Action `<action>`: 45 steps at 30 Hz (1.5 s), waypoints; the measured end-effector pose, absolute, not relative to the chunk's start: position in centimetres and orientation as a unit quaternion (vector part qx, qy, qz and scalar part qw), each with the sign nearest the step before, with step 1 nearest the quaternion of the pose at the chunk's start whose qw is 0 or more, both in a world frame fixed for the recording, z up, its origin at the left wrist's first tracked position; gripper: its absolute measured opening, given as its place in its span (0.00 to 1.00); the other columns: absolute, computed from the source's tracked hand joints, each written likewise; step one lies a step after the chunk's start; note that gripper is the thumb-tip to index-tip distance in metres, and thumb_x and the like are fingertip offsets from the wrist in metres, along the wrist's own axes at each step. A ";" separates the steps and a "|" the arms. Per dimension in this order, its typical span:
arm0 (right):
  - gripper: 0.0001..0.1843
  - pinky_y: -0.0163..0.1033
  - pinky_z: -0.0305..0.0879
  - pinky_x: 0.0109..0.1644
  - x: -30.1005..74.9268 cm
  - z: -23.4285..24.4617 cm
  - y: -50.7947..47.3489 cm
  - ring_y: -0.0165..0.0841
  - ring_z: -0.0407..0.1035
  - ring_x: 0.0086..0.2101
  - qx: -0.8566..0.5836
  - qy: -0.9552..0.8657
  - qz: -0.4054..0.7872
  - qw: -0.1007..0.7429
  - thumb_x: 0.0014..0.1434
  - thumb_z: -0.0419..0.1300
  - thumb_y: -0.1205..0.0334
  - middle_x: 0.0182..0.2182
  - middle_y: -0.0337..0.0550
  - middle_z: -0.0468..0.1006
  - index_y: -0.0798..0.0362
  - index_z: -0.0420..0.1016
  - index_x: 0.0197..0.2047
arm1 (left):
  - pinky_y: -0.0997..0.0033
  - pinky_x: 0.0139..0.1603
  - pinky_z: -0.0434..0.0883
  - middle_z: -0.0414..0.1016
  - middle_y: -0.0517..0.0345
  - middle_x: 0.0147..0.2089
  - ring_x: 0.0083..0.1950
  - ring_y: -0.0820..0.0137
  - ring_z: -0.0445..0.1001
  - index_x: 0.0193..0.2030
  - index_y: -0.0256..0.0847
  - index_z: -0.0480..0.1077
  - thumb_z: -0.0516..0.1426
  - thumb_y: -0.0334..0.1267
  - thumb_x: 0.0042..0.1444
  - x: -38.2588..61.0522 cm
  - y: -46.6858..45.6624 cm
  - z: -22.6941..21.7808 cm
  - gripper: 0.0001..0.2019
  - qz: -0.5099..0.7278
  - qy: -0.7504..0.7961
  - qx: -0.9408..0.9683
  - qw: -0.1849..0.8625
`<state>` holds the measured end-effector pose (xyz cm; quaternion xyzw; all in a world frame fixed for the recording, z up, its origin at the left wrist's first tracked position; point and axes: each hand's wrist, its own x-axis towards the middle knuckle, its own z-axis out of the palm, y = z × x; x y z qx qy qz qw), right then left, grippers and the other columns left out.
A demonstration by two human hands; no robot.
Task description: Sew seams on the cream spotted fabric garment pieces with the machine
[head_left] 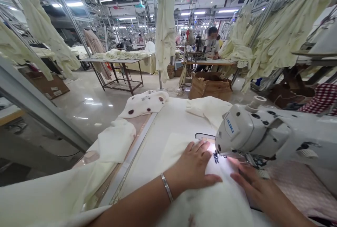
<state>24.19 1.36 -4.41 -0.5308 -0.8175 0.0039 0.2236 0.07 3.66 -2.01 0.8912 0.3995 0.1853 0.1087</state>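
A white sewing machine marked JUKI stands at the right, its lamp lighting the presser foot. Cream fabric runs under the foot and down toward me. My left hand, with a silver bracelet on the wrist, lies flat on the cloth just left of the foot, fingers spread. To the right of the foot, my right hand rests on the fabric's edge with fingers stretched out. Part of it sits beneath the machine head.
Folded cream cloth and a spotted piece lie along the table's left edge. Garments hang at the right, another straight ahead. Beyond are a cardboard box, a cloth-laden table and a person at a machine.
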 end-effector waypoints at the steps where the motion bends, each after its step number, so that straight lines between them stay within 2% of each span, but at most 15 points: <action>1: 0.21 0.49 0.73 0.44 23.8 -4.1 0.6 0.44 0.71 0.46 -0.499 -0.842 -0.008 0.206 0.60 0.53 0.49 0.49 0.44 0.74 0.46 0.69 0.54 | 0.53 0.65 0.48 0.52 0.45 0.66 0.68 0.60 0.45 0.56 0.38 0.59 0.52 0.61 0.54 -0.2 3.1 -1.9 0.31 0.181 0.401 0.891 0.114; 3: 0.28 0.58 0.70 0.46 22.9 -3.4 -0.9 0.46 0.66 0.51 -0.435 -0.883 -0.048 0.171 0.61 0.51 0.53 0.55 0.46 0.67 0.46 0.54 0.63 | 0.52 0.66 0.47 0.50 0.44 0.67 0.69 0.59 0.44 0.57 0.37 0.58 0.49 0.62 0.56 -0.9 1.6 -1.7 0.32 0.171 0.394 0.893 0.131; 5: 0.34 0.63 0.68 0.46 22.3 -2.9 -2.2 0.46 0.64 0.52 -0.394 -0.902 -0.093 0.152 0.62 0.50 0.56 0.57 0.48 0.64 0.47 0.41 0.67 | 0.51 0.67 0.45 0.48 0.45 0.68 0.69 0.59 0.43 0.59 0.37 0.56 0.46 0.63 0.57 -1.6 0.1 -1.4 0.34 0.162 0.378 0.899 0.150; 7: 0.37 0.63 0.68 0.47 21.9 -2.5 -3.1 0.46 0.63 0.53 -0.368 -0.912 -0.121 0.136 0.62 0.50 0.57 0.57 0.49 0.64 0.50 0.34 0.68 | 0.49 0.66 0.46 0.47 0.45 0.68 0.69 0.58 0.43 0.59 0.37 0.56 0.44 0.63 0.58 -1.9 -1.2 -1.2 0.33 0.157 0.374 0.900 0.157; 9: 0.39 0.61 0.67 0.50 21.7 -2.5 -3.6 0.44 0.62 0.54 -0.347 -0.920 -0.132 0.126 0.62 0.51 0.57 0.57 0.49 0.64 0.52 0.31 0.68 | 0.47 0.65 0.47 0.52 0.45 0.66 0.67 0.57 0.48 0.55 0.37 0.59 0.44 0.61 0.59 -1.6 -1.9 -1.0 0.30 0.166 0.390 0.893 0.154; 13: 0.35 0.56 0.67 0.51 21.9 -2.9 -4.2 0.41 0.61 0.55 -0.340 -0.925 -0.118 0.120 0.62 0.52 0.58 0.58 0.46 0.62 0.52 0.40 0.67 | 0.47 0.62 0.53 0.68 0.51 0.51 0.55 0.59 0.64 0.41 0.40 0.66 0.54 0.59 0.54 0.1 -1.9 -0.5 0.22 0.180 0.428 0.875 0.135; 17: 0.24 0.61 0.62 0.54 22.4 -3.2 -4.3 0.43 0.58 0.56 -0.358 -0.924 -0.072 0.115 0.63 0.50 0.61 0.58 0.46 0.61 0.52 0.57 0.62 | 0.50 0.58 0.58 0.68 0.53 0.47 0.50 0.60 0.65 0.36 0.39 0.65 0.57 0.40 0.51 1.0 -1.4 -0.3 0.08 0.166 0.446 0.872 0.113; 19: 0.22 0.63 0.57 0.56 22.6 -3.2 -4.3 0.43 0.57 0.57 -0.367 -0.921 -0.037 0.122 0.63 0.50 0.62 0.58 0.46 0.62 0.51 0.61 0.60 | 0.53 0.58 0.58 0.68 0.54 0.46 0.50 0.62 0.66 0.35 0.39 0.65 0.54 0.32 0.50 0.8 -1.2 -0.5 0.04 0.182 0.447 0.870 0.107; 21: 0.21 0.64 0.53 0.58 22.7 -3.3 -4.2 0.43 0.57 0.57 -0.375 -0.917 -0.012 0.136 0.63 0.50 0.61 0.57 0.45 0.63 0.49 0.62 0.60 | 0.56 0.58 0.58 0.69 0.55 0.45 0.50 0.64 0.66 0.33 0.39 0.64 0.53 0.30 0.49 0.2 -0.9 -0.6 0.04 0.212 0.447 0.862 0.112; 24: 0.21 0.65 0.53 0.57 22.9 -3.6 -4.2 0.43 0.58 0.57 -0.390 -0.909 -0.008 0.147 0.63 0.50 0.61 0.57 0.46 0.63 0.50 0.62 0.59 | 0.62 0.59 0.58 0.70 0.56 0.47 0.53 0.68 0.66 0.35 0.41 0.64 0.49 0.32 0.57 -0.7 -0.8 -0.7 0.04 0.250 0.437 0.850 0.158; 27: 0.20 0.65 0.53 0.57 23.1 -3.9 -4.4 0.43 0.58 0.57 -0.394 -0.906 -0.014 0.155 0.63 0.50 0.60 0.58 0.47 0.63 0.52 0.63 0.58 | 0.59 0.64 0.53 0.68 0.55 0.55 0.60 0.70 0.62 0.45 0.43 0.63 0.46 0.37 0.63 -1.4 -1.1 -0.5 0.08 0.229 0.415 0.857 0.203; 32: 0.18 0.65 0.50 0.59 23.3 -4.0 -4.8 0.42 0.59 0.56 -0.392 -0.905 -0.018 0.165 0.64 0.51 0.60 0.57 0.46 0.64 0.50 0.66 0.57 | 0.48 0.66 0.45 0.58 0.50 0.63 0.66 0.61 0.52 0.58 0.42 0.57 0.58 0.55 0.53 -1.2 -2.6 -0.3 0.30 0.168 0.422 0.871 0.187; 37: 0.18 0.67 0.51 0.58 22.9 -3.7 -4.8 0.44 0.62 0.54 -0.419 -0.890 0.013 0.179 0.63 0.51 0.57 0.55 0.48 0.67 0.50 0.68 0.54 | 0.44 0.65 0.45 0.59 0.47 0.62 0.65 0.59 0.54 0.56 0.41 0.59 0.58 0.59 0.49 -0.4 -3.6 -0.4 0.33 0.164 0.445 0.862 0.178; 41: 0.16 0.66 0.51 0.58 22.4 -3.4 -4.7 0.43 0.63 0.54 -0.436 -0.881 0.034 0.179 0.63 0.50 0.57 0.54 0.48 0.69 0.49 0.71 0.52 | 0.39 0.63 0.46 0.61 0.44 0.60 0.64 0.56 0.55 0.46 0.39 0.63 0.58 0.60 0.49 0.8 -3.8 -0.7 0.28 0.182 0.484 0.840 0.163; 45: 0.17 0.67 0.49 0.58 22.3 -3.1 -4.7 0.43 0.60 0.56 -0.443 -0.880 0.053 0.161 0.64 0.49 0.57 0.56 0.47 0.67 0.49 0.69 0.54 | 0.36 0.61 0.48 0.65 0.50 0.56 0.61 0.58 0.59 0.39 0.41 0.63 0.57 0.43 0.54 1.5 -3.6 -0.6 0.10 0.175 0.501 0.838 0.126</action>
